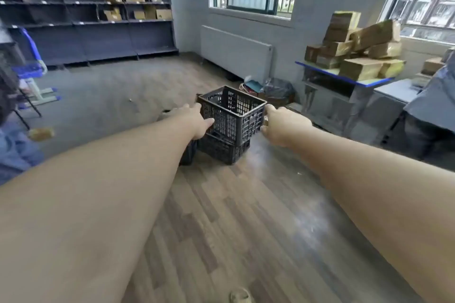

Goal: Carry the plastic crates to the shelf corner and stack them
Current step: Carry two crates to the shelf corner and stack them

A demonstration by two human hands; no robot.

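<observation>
Both arms extended over a wood-plank floor (234, 216); left hand (200, 122) and right hand (280, 123) grasp opposite sides of the upper black plastic crate (234, 113), fingers curled onto its lattice walls; it sits on a lower black crate (221, 151), on the floor, well apart from the dark shelving (86, 19).

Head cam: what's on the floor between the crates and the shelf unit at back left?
Bare floor, apart from one small speck. Head view shows nothing else between the stacked crates and the shelf unit.
</observation>
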